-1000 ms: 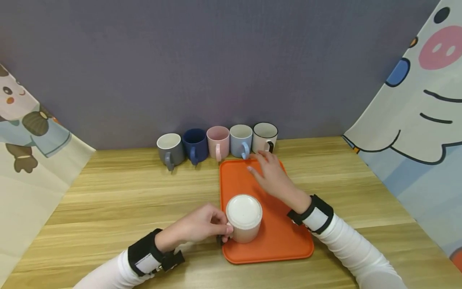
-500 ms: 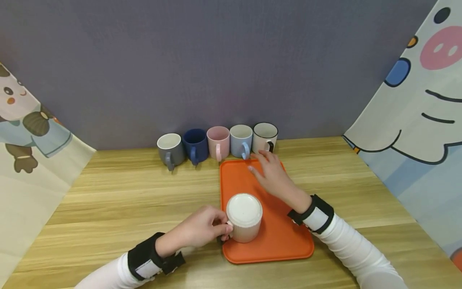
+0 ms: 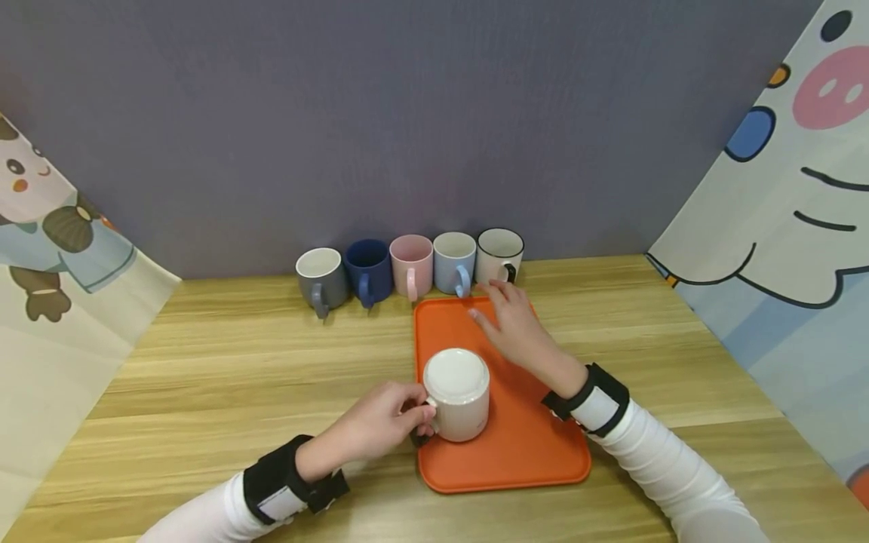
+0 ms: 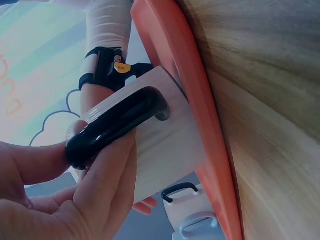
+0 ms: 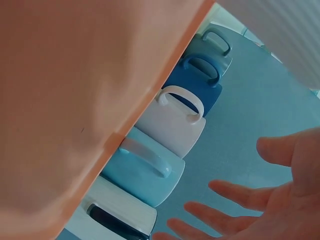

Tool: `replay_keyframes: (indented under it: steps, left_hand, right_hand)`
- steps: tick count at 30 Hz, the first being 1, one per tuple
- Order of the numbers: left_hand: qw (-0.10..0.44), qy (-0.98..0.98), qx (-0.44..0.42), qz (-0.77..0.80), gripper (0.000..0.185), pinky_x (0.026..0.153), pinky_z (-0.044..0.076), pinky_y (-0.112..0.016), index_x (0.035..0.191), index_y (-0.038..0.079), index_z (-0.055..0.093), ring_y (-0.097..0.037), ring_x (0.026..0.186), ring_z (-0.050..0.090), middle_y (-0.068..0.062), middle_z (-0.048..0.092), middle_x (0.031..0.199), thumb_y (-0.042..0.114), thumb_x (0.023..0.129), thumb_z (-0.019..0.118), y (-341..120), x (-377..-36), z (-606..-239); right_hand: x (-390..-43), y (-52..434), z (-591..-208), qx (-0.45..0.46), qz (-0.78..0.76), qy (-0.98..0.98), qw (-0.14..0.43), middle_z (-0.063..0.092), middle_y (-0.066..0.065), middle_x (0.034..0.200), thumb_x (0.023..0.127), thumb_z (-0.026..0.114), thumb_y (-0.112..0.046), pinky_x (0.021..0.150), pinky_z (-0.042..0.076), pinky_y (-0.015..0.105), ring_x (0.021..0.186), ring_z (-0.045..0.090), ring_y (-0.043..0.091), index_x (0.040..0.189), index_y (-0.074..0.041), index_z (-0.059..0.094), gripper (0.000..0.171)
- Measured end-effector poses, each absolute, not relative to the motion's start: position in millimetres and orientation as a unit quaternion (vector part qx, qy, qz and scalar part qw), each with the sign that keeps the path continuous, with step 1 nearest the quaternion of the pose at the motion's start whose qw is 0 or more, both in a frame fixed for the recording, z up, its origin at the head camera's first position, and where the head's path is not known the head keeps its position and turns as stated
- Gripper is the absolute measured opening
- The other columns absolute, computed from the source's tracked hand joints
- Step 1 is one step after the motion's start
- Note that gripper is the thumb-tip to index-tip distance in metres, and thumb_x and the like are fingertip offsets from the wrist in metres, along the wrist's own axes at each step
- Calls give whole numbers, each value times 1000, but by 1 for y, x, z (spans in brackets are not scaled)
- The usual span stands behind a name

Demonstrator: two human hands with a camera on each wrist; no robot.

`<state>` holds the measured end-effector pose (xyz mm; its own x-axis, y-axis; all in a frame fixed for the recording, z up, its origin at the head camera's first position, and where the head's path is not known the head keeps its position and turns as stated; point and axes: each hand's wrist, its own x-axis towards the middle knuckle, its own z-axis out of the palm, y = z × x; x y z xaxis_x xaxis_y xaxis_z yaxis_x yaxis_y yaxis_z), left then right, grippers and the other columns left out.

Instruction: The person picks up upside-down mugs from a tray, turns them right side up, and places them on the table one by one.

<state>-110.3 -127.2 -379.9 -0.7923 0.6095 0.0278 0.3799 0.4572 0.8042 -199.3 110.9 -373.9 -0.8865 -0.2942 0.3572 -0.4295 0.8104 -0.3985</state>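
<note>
An upside-down white mug (image 3: 463, 407) shows its base toward the head camera, over the near left part of the orange tray (image 3: 516, 452). My left hand (image 3: 380, 422) pinches its black handle (image 4: 117, 122) between thumb and fingers, as the left wrist view shows. The mug's rim, facing down, overlaps the tray's edge in that view. Over the tray's far end my right hand (image 3: 519, 328) is spread, holding nothing. Its fingertips reach close to a white mug with a black rim and handle (image 3: 498, 256). In the right wrist view the fingers (image 5: 240, 195) are apart and relaxed.
Along the grey back wall, a row of upright mugs stands beyond the tray: grey (image 3: 322, 286), navy (image 3: 370, 279), pink (image 3: 412, 268) and light blue (image 3: 453, 268). Their handles face the person. Wood-grain table (image 3: 271, 377) surrounds the tray. Cartoon-printed curtains (image 3: 801, 226) flank both sides.
The upside-down mug in my left hand has shifted slightly away from the person and shows more of its side. My right hand has barely moved.
</note>
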Motion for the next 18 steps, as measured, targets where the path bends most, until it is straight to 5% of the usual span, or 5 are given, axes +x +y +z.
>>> replay_keyframes:
  steps: [11,18]
  left_hand:
    - [159,776,220,569,24,72,51,-23,81,-6,60,-16,76,65,-10,66,75,10,97,52,-123,-121,-385]
    - [115,738,189,638,25,71,56,-30,81,-13,54,-14,73,66,-18,63,76,6,97,49,-121,-135,-386]
  right_hand:
    - [-199,112,-370,152,238,-948,148,43,27,137,96,56,-30,103,33,59,125,37,47,137,3,42,55]
    - [-199,115,-369,133,242,-945,174,44,29,136,95,56,-30,100,34,60,123,38,50,138,4,40,56]
